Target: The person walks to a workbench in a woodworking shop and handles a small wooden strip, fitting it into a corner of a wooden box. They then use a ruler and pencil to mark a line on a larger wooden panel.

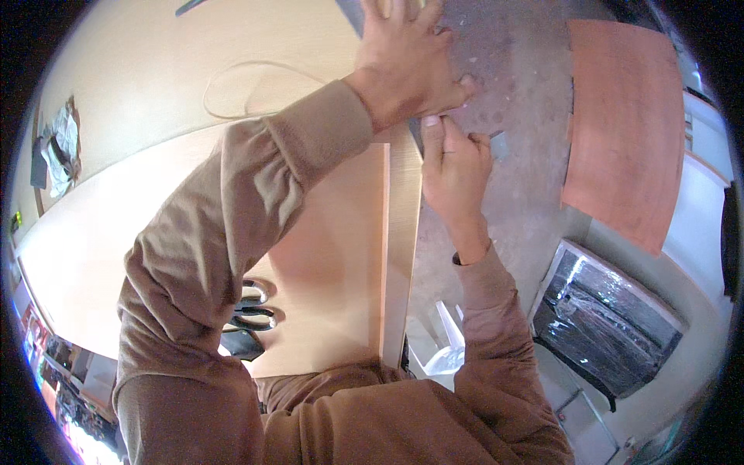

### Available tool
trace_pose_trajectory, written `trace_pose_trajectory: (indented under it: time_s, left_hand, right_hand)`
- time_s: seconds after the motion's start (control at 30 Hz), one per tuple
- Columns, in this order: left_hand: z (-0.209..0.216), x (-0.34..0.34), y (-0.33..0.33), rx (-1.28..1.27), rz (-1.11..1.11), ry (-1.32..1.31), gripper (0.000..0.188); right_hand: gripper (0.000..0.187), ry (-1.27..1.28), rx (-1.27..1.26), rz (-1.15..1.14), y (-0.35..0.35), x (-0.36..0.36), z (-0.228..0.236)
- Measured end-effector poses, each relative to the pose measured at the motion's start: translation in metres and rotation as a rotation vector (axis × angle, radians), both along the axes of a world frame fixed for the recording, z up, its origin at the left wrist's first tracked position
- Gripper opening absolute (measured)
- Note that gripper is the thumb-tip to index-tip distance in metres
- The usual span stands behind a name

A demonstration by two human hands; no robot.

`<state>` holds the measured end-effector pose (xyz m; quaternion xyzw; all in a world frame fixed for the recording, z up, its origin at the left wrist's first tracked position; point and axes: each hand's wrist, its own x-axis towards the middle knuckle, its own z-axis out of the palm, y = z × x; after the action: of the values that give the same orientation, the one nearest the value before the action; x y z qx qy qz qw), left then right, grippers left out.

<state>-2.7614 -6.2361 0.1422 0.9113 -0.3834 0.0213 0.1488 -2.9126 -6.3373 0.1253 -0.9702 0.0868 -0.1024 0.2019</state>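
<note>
My left hand (407, 66) reaches across to the far edge of a light wood-grain panel (279, 39), fingers spread and pressed down along a dark strip (350, 11) at that edge. Just below it, my right hand (457, 167) is closed, thumb laid along the curled fingers by the panel's edge. What it pinches, if anything, is hidden; a small grey-blue flat piece (499, 146) shows beside its knuckles. The two hands nearly meet at the left thumb. Under my left forearm lie black-handled scissors or pliers (254, 314), partly covered by the sleeve.
A thin cord loop (205, 97) rests on the panel, and crumpled plastic (63, 147) lies at far left. A reddish-brown sheet (624, 132) stands on the right above a plastic-wrapped dark chair-like object (608, 318). White plastic furniture (446, 358) is beside my right arm.
</note>
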Motion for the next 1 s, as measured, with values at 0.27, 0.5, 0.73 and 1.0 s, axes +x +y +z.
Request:
trace_pose_trajectory:
  time_s: [0.27, 0.5, 0.73, 1.0]
  left_hand:
    - [0.004, -0.014, 0.002, 0.012, 0.019, 0.056, 0.09]
    - [0.002, -0.018, 0.005, 0.034, 0.014, -0.003, 0.088]
    - [0.012, -0.018, -0.002, 0.162, 0.007, 0.037, 0.083]
    - [0.004, -0.026, -0.009, 0.125, 0.02, 0.059, 0.085]
  right_hand:
    - [0.04, 0.036, 0.043, 0.005, 0.001, -0.014, 0.007]
    - [0.045, 0.204, -0.045, 0.138, -0.011, -0.011, 0.027]
    - [0.051, 0.186, -0.171, 0.391, -0.035, -0.011, 0.032]
    - [0.059, 0.135, -0.211, 0.374, -0.029, -0.008, 0.025]
